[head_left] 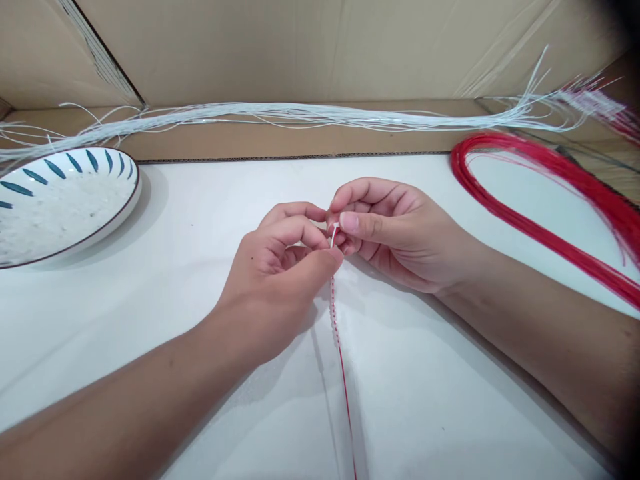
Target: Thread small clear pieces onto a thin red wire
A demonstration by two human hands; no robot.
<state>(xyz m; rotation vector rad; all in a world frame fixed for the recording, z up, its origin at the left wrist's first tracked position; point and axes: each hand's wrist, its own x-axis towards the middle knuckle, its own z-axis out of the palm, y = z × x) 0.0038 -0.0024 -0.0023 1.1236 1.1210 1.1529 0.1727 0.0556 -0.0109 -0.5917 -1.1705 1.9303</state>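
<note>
Running from mid-frame to the bottom edge, a red cord [346, 393] strung with tiny pale beads [334, 313] is pinched in the left hand [280, 267]. A white strip [333, 237] above is clasped by the right hand's [405, 237] grip. The white desk [210, 193] is flanked by a plate [131, 200] of clear bits [65, 207], left, and a red bundle [525, 233], right; white strands [300, 113] are stretched above.

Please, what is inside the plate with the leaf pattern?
The plate holds many small clear-white pieces. Whatever lies beneath the top ones is covered and cannot be seen.
</note>
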